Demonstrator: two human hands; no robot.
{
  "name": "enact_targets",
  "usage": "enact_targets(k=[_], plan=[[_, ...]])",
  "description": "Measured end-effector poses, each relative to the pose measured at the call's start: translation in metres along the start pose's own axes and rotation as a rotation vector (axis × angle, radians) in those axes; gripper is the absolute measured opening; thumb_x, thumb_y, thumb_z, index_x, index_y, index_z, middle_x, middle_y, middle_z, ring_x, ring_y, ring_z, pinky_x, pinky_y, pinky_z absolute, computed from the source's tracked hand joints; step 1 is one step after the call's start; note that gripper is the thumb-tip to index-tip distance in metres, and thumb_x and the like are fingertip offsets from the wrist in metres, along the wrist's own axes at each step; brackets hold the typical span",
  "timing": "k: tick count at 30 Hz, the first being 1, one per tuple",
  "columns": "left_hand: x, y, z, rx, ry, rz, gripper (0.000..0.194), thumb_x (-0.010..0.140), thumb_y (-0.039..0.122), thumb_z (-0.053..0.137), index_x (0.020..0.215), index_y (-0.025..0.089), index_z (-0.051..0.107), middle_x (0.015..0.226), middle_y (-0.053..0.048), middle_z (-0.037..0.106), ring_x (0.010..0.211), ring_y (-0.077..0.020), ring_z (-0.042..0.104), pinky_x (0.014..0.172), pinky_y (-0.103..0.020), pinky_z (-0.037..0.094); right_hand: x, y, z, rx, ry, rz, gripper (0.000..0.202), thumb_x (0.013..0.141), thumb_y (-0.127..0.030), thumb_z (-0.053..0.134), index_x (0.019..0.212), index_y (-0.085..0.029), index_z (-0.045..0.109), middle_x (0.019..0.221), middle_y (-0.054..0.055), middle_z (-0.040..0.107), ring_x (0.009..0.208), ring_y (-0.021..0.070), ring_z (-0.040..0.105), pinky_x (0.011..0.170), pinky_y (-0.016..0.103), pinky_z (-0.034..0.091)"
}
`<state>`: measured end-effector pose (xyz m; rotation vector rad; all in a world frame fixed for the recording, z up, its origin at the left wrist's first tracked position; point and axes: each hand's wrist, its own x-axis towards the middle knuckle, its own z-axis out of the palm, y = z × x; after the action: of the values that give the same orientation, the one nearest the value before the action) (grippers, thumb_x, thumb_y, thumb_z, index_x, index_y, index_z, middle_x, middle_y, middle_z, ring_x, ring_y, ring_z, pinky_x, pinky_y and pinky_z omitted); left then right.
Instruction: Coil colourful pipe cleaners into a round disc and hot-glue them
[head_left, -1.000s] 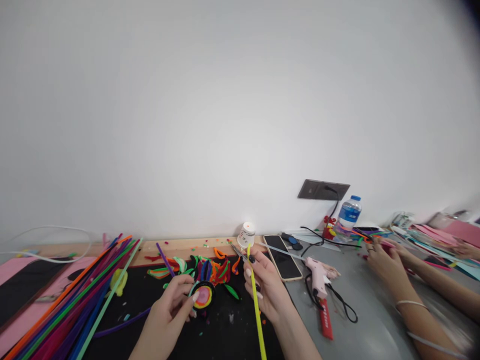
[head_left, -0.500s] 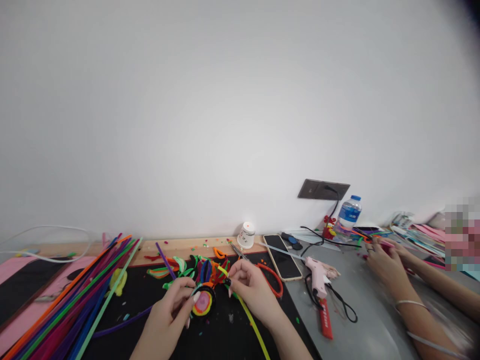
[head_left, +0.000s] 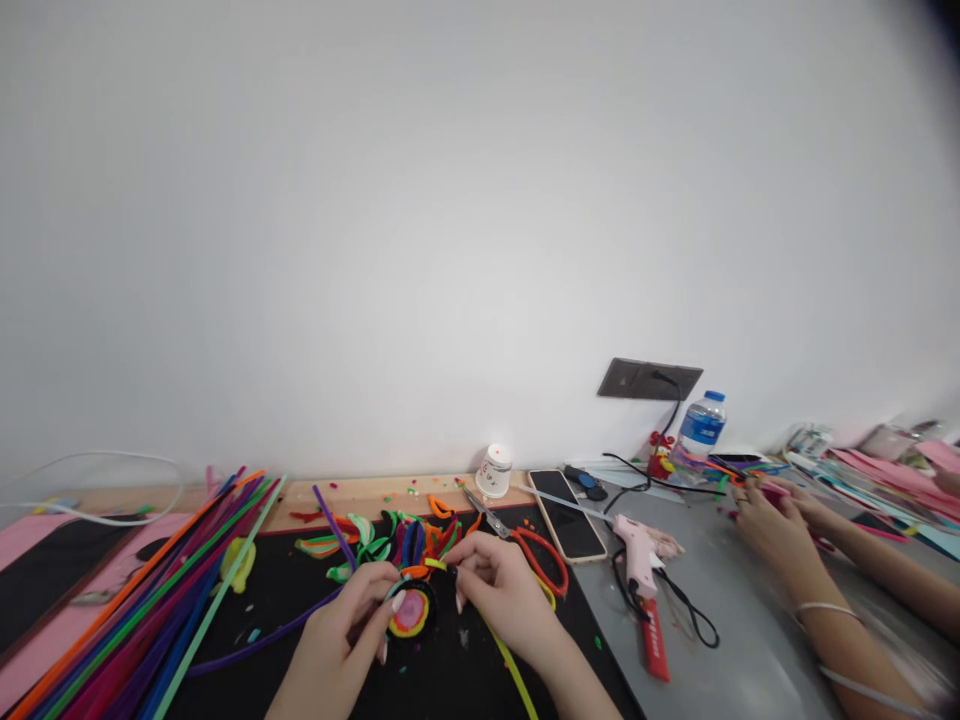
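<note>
Right hand (head_left: 499, 590) lowered, pipe cleaner (head_left: 517, 675) pinched

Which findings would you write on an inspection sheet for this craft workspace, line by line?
Surface: black mat on a wooden bench; grey sheet to the right.
Job's things: coiled pipe-cleaner disc, yellow pipe cleaner.
Clutter: bundle of long pipe cleaners, bent cut pieces, red-handled scissors, phone, small white jar, water bottle.
Grips: left hand holds the disc; right hand pinches the yellow pipe cleaner at the disc's rim.
Cables: pink glue gun with black cord; another runs to the wall socket.
Surroundings: white wall; another person's hands at right.
</note>
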<state>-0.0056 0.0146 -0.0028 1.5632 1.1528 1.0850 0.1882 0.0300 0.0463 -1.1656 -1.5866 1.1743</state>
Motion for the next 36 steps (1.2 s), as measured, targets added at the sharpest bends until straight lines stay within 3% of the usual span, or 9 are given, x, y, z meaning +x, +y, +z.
enact_targets(k=[7,13,30,36], plan=[[-0.0011,-0.002,0.0003,0.126,0.015,0.087,0.015,0.086,0.03,0.046,0.097,0.025,0.055,0.078,0.0,0.069,0.051,-0.0144,0.06,0.053,-0.022,0.05,-0.0003,-0.0026,0.0024,0.16,-0.01,0.152,0.013,0.062,-0.008,0.049,0.069,-0.015,0.057,0.043,-0.007,0.055,0.04,0.0078,0.051,0.044,0.017,0.034],[-0.0017,0.0036,0.0007,0.219,0.08,0.159,0.014,0.081,0.029,0.052,0.09,0.025,0.063,0.066,0.002,0.068,0.051,-0.0153,0.062,0.052,-0.02,0.05,0.0003,-0.002,0.004,0.203,-0.037,0.213,0.004,0.061,-0.016,0.058,0.065,-0.015,0.056,0.042,-0.006,0.056,0.036,0.0072,0.049,0.041,0.017,0.032],[-0.003,0.0043,-0.0011,0.28,0.077,0.195,0.016,0.08,0.029,0.054,0.092,0.027,0.065,0.064,0.001,0.069,0.052,-0.0164,0.063,0.053,-0.019,0.053,0.0009,0.0004,0.0059,0.117,-0.052,0.207,0.005,0.061,-0.011,0.056,0.061,-0.016,0.053,0.041,-0.007,0.053,0.036,0.0071,0.049,0.041,0.016,0.035],[-0.002,0.0067,0.0005,0.256,0.027,0.177,0.016,0.081,0.028,0.053,0.093,0.026,0.063,0.068,0.0,0.07,0.054,-0.0159,0.064,0.054,-0.019,0.053,0.0002,0.0009,0.0033,0.092,-0.072,0.178,0.004,0.062,-0.012,0.055,0.061,-0.015,0.055,0.041,-0.007,0.052,0.037,0.0068,0.05,0.042,0.016,0.036]])
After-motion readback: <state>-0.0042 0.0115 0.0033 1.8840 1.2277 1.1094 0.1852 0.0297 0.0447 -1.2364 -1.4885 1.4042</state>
